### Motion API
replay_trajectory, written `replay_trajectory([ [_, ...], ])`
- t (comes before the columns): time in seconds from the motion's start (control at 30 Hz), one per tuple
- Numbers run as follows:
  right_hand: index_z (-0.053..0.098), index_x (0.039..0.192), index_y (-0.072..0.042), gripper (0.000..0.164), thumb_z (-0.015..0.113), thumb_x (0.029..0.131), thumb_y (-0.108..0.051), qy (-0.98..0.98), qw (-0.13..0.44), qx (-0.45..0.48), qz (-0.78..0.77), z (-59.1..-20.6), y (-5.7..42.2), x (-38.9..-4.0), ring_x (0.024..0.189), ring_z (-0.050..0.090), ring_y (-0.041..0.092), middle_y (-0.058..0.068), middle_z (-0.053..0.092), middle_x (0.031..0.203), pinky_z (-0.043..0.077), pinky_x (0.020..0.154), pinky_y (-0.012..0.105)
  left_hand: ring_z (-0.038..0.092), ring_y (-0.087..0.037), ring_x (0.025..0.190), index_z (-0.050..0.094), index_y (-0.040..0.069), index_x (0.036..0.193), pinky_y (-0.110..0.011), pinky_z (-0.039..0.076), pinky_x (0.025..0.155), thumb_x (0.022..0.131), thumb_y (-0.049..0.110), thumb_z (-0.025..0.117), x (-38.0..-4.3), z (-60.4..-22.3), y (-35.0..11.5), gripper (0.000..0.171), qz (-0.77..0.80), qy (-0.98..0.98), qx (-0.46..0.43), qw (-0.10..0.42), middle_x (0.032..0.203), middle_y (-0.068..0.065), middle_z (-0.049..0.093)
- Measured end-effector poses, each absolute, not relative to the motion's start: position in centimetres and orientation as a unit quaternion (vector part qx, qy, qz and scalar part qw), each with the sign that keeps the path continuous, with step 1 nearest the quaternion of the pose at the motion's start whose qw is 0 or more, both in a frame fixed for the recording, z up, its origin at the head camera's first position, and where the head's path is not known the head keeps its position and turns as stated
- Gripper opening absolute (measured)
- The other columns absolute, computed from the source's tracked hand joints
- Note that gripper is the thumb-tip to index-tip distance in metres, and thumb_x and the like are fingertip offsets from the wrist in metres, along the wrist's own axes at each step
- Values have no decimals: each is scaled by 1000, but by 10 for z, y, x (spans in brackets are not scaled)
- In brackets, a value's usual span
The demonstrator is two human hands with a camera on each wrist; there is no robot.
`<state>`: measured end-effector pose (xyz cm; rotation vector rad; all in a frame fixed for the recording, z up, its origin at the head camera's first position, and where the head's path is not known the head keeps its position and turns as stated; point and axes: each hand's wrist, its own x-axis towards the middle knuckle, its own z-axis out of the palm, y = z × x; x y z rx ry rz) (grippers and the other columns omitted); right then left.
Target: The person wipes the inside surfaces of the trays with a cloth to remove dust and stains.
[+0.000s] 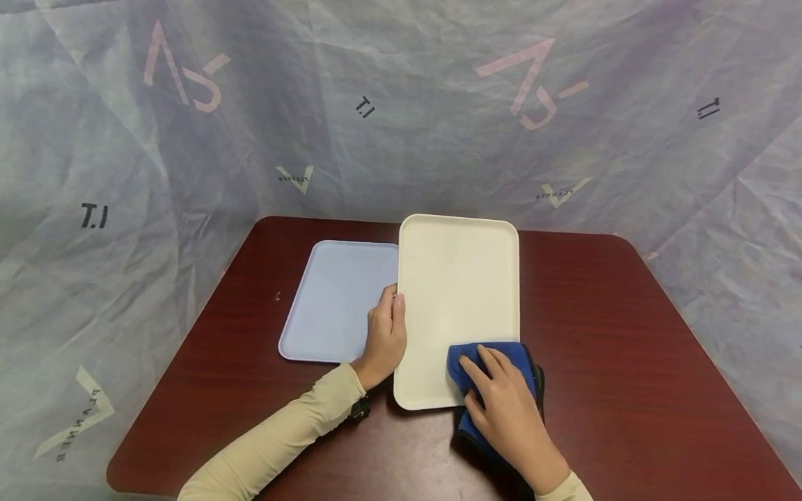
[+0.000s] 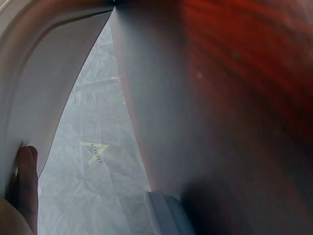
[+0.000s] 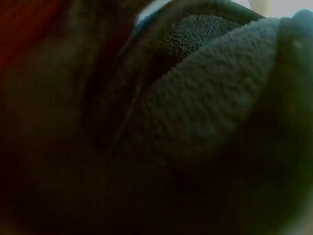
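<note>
My left hand (image 1: 385, 337) grips a cream rectangular tray (image 1: 460, 278) by its left edge, thumb on the rim. The tray is raised and tilted up from the table. In the left wrist view its underside (image 2: 49, 88) shows, with a finger (image 2: 28, 171) against it. My right hand (image 1: 504, 400) holds a folded blue cloth (image 1: 516, 355) with dark edging against the tray's lower right corner, fingers spread and bent over it. Part of the cloth hangs below the tray. Dark and close up, the right wrist view shows the cloth's nubby fabric (image 3: 210, 93).
A light blue tray (image 1: 341, 299) lies flat on the dark red wooden table (image 1: 601, 348), left of the cream one, which overlaps its right side in the head view. Grey printed sheeting (image 1: 426, 139) hangs behind the table and along both sides.
</note>
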<state>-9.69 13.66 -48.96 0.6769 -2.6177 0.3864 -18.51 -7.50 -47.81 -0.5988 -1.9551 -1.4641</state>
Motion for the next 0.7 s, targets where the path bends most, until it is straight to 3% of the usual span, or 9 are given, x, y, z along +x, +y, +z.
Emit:
replay_trajectory([
  [0.2,69,126,-8,48,74,79,-10,-925,214,282,140,-485,113,-96,126,50,41,26,56,134,47,94,58,60,-26,64,52,-15,121,-32,47,56,103,-11,36,-174,-461,-75,24,-553,-735,-237,313,77,-19,59],
  [0.47,69,126,-9,49,74,78,-11,-907,227,328,139,-486,86,-95,128,47,41,26,53,137,45,98,57,64,-31,67,51,-15,123,-37,50,57,104,-9,36,-180,-470,-76,26,-554,-738,-234,306,80,-21,61],
  [0.7,68,127,-11,50,77,78,-14,-906,225,336,126,-487,74,-94,130,45,39,25,50,140,42,100,57,61,-20,64,52,-3,129,-33,48,56,107,1,35,-195,-492,-79,28,-546,-744,-233,306,77,-10,59],
])
